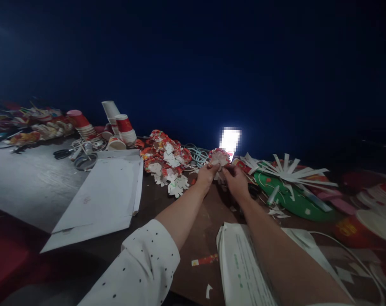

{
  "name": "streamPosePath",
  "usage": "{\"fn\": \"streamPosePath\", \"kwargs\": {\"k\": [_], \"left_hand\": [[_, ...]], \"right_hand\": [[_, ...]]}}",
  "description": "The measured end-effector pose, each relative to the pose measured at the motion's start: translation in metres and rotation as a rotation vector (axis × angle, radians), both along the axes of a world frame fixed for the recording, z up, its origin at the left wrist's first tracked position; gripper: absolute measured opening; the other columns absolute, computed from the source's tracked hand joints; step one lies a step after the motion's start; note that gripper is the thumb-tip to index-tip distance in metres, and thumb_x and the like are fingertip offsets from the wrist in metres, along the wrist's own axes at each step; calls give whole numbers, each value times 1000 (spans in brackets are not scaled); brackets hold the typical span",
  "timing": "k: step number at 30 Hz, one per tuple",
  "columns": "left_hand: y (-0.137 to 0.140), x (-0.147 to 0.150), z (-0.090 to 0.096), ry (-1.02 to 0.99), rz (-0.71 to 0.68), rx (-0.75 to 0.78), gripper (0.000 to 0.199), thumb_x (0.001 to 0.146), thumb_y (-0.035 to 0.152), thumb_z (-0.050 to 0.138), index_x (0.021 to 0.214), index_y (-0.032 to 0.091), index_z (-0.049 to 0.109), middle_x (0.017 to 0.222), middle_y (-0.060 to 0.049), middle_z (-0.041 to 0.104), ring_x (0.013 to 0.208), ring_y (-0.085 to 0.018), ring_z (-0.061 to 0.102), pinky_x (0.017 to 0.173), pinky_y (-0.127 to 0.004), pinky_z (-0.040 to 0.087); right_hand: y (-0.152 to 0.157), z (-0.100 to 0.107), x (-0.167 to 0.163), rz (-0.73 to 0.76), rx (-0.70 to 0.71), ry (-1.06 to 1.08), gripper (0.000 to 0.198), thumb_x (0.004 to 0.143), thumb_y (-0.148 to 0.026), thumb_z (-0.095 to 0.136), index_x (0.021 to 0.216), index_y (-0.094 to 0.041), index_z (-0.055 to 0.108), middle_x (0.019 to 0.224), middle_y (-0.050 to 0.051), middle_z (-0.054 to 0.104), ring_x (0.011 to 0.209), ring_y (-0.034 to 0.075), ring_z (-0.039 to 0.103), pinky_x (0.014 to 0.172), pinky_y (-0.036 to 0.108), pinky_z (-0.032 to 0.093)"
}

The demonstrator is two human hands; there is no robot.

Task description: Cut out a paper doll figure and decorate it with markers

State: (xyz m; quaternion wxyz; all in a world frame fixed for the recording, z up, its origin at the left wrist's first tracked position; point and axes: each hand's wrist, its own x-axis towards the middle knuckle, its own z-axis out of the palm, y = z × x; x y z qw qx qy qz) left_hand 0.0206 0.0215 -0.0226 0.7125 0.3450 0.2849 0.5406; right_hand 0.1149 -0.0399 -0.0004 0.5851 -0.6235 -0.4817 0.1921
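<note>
A small round paper flower with red-patterned, frilled petals (218,157) is held up just above the far side of the table, in front of a bright white glowing rectangle (230,140). The left hand (207,175) pinches its lower left edge, the grip pressed together on the paper with fingers curled up toward it. The right hand (235,177) meets it from the lower right, its fingertips closed against the flower's lower edge; how tight that grip is cannot be made out in the dim light. Both forearms stretch forward from the bottom of the view, the left one coming out of a white sleeve with small dark dots (142,267). Just left of the hands lies a heap of similar red-and-white paper flowers (165,159), and to the right a green round paper plate (291,195) is partly covered by long white paper strips (288,170). Nearer the person sit a white printed sheet (240,263) and, to the left, a stack of large white paper sheets (100,195). Further left stand stacked red-and-white paper cups (124,127) and a pair of dark scissors (63,153). The dark brown table (208,221) is scattered with paper scraps, and the room behind is a deep, dark blue.
</note>
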Motion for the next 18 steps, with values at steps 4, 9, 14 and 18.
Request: {"fn": "streamPosePath", "kwargs": {"k": [4, 9, 14, 18], "left_hand": [[8, 0, -7, 30, 71, 16, 31, 56, 32, 81, 78, 13, 68, 69, -2, 68, 62, -14, 59, 72, -30, 47], [16, 2, -15, -22, 95, 0, 39, 55, 37, 82, 82, 12, 68, 68, -2, 67, 62, -15, 60, 71, -31, 48], [18, 1, -17, -102, 139, -8, 44, 54, 36, 83, 87, 12, 66, 75, -3, 69, 72, -17, 65, 80, -33, 48], [21, -6, -15, -97, 198, -34, 49, 52, 40, 84, 87, 12, 64, 71, -1, 67, 69, -16, 64, 79, -33, 48]], "right_hand": [[-2, 0, -4, -32, 52, -57, 43, 72, -52, 63, 99, -18, 59, 98, 10, 69, 88, 23, 63, 79, 37, 49], [-2, -3, -4, -32, 90, -9, 51, 73, -53, 63, 109, -18, 54, 101, 12, 67, 90, 23, 63, 78, 39, 50], [-2, -3, -4, -1, 76, -21, 52, 74, -52, 62, 112, -18, 53, 100, 11, 66, 85, 22, 63, 74, 38, 50], [-3, -4, -6, 8, 136, -37, 51, 78, -52, 60, 116, -18, 51, 100, 9, 65, 84, 21, 62, 69, 34, 50]]}}
